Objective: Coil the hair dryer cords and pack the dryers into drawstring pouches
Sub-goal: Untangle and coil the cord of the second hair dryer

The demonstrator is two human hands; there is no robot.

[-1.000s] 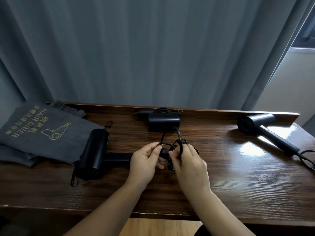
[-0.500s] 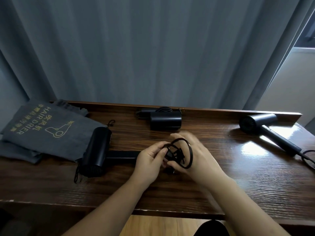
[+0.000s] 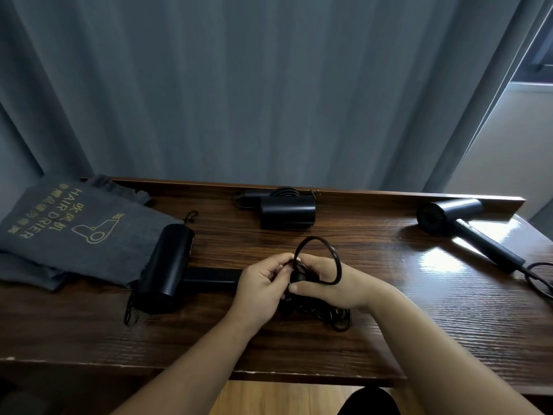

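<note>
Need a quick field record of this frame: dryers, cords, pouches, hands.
surface: wooden table
dryers: three, all black; near dryer at left, back dryer at the rear ledge, right dryer lying with its own cord trailing off the right edge
cord in work: black cord, one loop raised over the hands, more loops lying under the right wrist
left hand: pinches the cord
right hand: grips the cord bundle
pouches: grey drawstring pouches stacked flat at far left, none filled
packed: no dryer yet

The dark wooden table [image 3: 389, 324] carries three black hair dryers [image 3: 167, 265], perhaps two grey pouches [image 3: 59, 235].
</note>
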